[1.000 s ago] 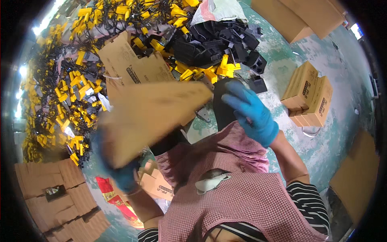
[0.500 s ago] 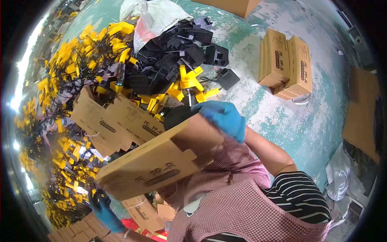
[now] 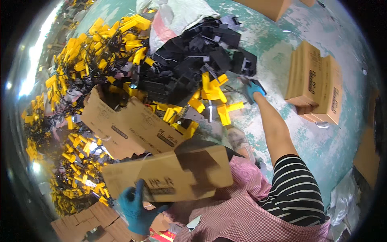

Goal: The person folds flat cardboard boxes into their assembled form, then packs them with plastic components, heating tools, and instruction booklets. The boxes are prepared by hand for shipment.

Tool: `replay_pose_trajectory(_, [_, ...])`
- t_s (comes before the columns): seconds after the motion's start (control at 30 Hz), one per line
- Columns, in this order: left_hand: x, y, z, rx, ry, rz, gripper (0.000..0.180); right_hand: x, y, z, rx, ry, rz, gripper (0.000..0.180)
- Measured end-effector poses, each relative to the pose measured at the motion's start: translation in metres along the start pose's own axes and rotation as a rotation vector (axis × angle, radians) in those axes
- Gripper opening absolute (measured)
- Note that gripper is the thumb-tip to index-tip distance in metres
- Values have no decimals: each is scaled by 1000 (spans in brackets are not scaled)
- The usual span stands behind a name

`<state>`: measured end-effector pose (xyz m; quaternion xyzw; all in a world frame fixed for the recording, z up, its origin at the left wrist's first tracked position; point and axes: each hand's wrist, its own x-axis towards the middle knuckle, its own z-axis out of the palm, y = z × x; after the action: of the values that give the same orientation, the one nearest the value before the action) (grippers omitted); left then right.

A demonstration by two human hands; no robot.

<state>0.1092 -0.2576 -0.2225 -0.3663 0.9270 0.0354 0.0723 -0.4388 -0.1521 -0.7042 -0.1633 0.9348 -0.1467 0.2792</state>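
A closed-up cardboard box (image 3: pixel 205 177) lies tilted across my lap, with a dark shadow over its right part. Against its near side is my left hand (image 3: pixel 139 211) in a blue glove, fingers and thumb spread apart; whether they touch the cardboard I cannot tell. My right arm stretches far out to the floor. There my right hand (image 3: pixel 255 89), also gloved in blue, grips a black plastic piece (image 3: pixel 245 82) with a cable beside the pile of black parts (image 3: pixel 193 60). The fingertips are partly hidden. Yellow plastic tools (image 3: pixel 213 90) lie left of that hand.
An open, torn-edged box (image 3: pixel 133 127) stands beyond my lap. Yellow tools with black cables (image 3: pixel 92 52) heap up at left, under a white sack (image 3: pixel 177 16). Stacked cardboard boxes (image 3: pixel 308 80) stand at right. More cardboard (image 3: pixel 86 224) lies at lower left.
My right hand has left the box's upper edge and reached forward to the black piece on the floor. The box has come down onto my lap. My left hand has risen to its near side.
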Motion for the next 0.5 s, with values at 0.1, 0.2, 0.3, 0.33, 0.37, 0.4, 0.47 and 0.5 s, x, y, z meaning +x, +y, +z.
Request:
replay_pose_trajectory(0.1, [-7, 7, -3, 149, 113, 127, 85, -13, -28, -3, -140, -148, 0, 59])
replay_pose_trajectory(0.2, [-7, 21, 1, 143, 115, 261, 64, -55, -47, -30, -152, -138, -41, 54])
replay_pose_trajectory(0.3, [-25, 35, 25, 125, 49, 332, 55, -101, -32, -57, 143, 206, -105, 41])
replay_pose_trajectory(0.33, [-28, 41, 24, 47, 37, 323, 53, -123, -26, -72, 321, 299, -283, 37])
replay_pose_trajectory(0.37, [-20, 45, 18, 38, 38, 321, 53, -149, -23, -86, 499, 382, -466, 37])
replay_pose_trajectory(0.4, [-1, 49, 12, 102, 145, 431, 59, -177, -20, -102, 486, 383, -467, 37])
replay_pose_trajectory(0.47, [45, 52, 6, 54, 111, 531, 74, -240, -16, -146, 720, 425, -719, 40])
replay_pose_trajectory(0.5, [66, 52, 4, -51, -30, 516, 83, -271, -16, -170, 704, 432, -713, 40])
